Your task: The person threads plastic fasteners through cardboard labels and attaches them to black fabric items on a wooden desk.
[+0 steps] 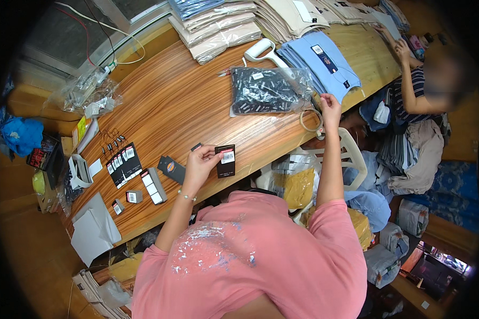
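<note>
The left hand [199, 164] is closed in a pinch on the left edge of a black tag [226, 162], thumb and fingertips together near its upper part, so that most of the tag stands clear to the right of the fingers. The tag's long axis runs roughly away from the body, its barcode sticker facing up, and it is held over the near edge of the surface [181, 101]. A small dark piece [196, 147] shows just beyond this hand; whether the fingers also hold it cannot be told.

The right hand [330, 110] is well apart, reaching farther out and to the right. Its fingers are drawn together at the right end of a clear plastic bag [263, 90] packed with black strings; whether they grip the plastic, a string or nothing cannot be made out. The bag lies flat with its long axis running from left to right, across the line of the tag. From the tag, the bag is beyond and to the right, with a bare strip of wood between them. The right hand is clearly the nearer one to the bag, the left the one at the tag.

A tape roll [302, 121] sits just below the right hand's fingers, and a stack of blue shirts [316, 64] lies beyond the bag's right end.
</note>
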### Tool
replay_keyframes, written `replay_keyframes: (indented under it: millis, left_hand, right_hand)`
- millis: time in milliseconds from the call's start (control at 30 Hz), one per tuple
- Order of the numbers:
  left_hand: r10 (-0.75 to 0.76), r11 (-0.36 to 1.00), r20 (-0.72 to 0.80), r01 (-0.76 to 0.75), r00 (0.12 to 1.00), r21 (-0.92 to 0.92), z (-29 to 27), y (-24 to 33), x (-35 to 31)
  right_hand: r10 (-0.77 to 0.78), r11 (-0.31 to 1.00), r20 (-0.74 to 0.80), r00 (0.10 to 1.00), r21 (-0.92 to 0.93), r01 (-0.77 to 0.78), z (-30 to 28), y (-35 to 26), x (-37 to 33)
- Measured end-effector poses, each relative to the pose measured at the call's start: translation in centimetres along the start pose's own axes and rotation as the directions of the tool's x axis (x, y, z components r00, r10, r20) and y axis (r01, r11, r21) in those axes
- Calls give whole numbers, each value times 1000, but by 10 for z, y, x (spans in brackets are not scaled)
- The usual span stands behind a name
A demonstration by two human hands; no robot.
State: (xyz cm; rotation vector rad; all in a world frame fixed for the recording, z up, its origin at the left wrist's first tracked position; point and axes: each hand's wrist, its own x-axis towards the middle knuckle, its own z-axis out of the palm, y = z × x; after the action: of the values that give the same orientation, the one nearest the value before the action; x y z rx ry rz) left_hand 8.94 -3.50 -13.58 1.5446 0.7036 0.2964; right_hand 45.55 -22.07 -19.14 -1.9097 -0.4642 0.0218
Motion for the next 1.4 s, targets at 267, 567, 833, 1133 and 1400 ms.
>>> replay_keyframes:
  millis: [267,567,833,1133,1400]
  left_hand:
    - [-40,998,-44,38,998,-54,8,-9,-4]
    - [-11,996,-39,7,999,-87,-8,-16,-10]
    - [-30,991,-35,25,999,-133,-39,-16,-26]
    - [-7,985,-13,5,1000,-171,-65,-14,-49]
    - [270,963,317,-257,909,-82,-89,74,-22]
  right_hand:
    - [-33,781,251,967,-598,182,20,3,25]
    - [-33,998,456,889,66,3,-7,-71,56]
    - [46,955,380,924,256,-152,-14,-101,58]
    - [-106,762,530,841,587,-274,-19,-187,10]
    - [-324,740,607,726,640,-205,18,-290,-49]
